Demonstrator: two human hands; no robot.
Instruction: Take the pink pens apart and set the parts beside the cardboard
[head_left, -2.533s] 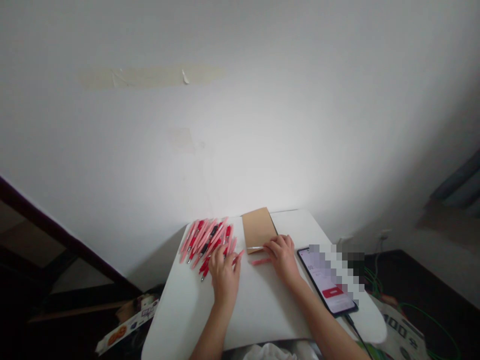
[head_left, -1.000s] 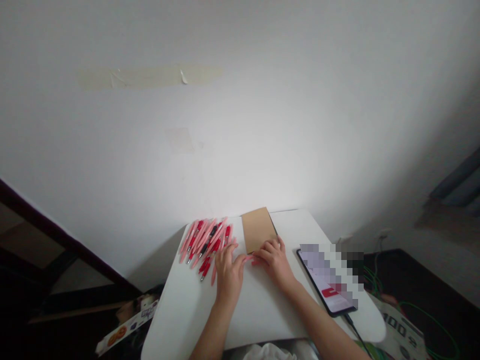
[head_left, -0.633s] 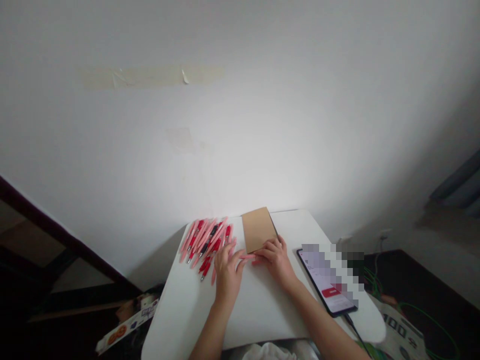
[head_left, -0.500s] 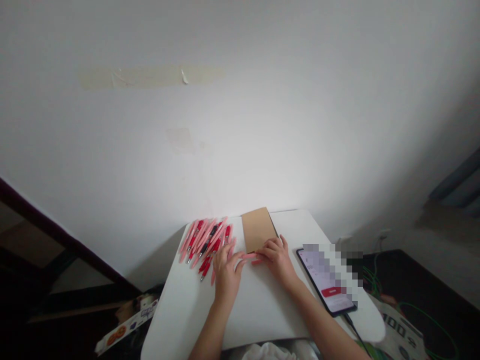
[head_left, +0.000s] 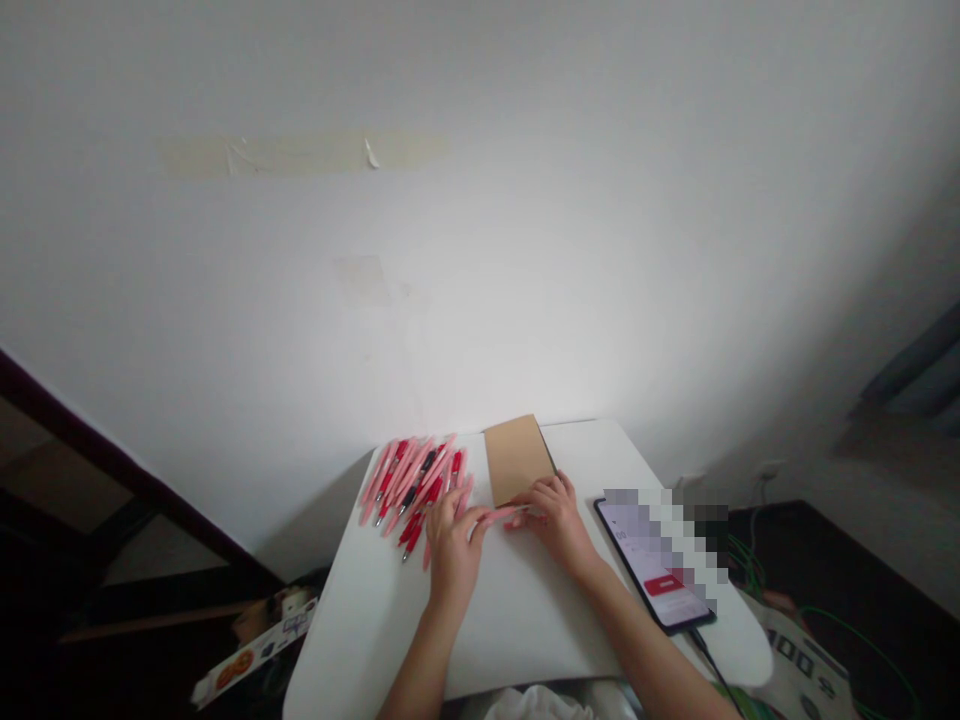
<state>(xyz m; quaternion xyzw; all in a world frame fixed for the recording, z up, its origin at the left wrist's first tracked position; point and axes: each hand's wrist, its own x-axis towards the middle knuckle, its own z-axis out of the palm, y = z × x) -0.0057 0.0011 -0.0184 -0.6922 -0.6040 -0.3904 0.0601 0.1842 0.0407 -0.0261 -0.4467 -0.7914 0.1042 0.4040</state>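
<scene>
My left hand (head_left: 452, 545) pinches one end of a pink pen (head_left: 496, 516) above the white table, just right of the pen pile. My right hand (head_left: 556, 515) has its fingers closed around the other end, where a thin pale section shows between the pink part and my fingertips. How far that end reaches into my right hand is hidden. Beside and partly behind my left hand lies a pile of pens (head_left: 409, 480), mostly pink, with several red ones and a dark one. Beyond my hands a brown notebook (head_left: 517, 460) lies at the table's far side.
A phone (head_left: 656, 570) with a lit screen lies on the right of the white table (head_left: 525, 625), its black cable (head_left: 709, 655) running off the front edge. The pale wall (head_left: 480, 250) rises right behind the table. Bags and cables are on the floor at the right.
The pen between my hands looked solid pink before; now a thin pale section shows near my right fingers. My hands have hardly shifted, and the other things lie as before.
</scene>
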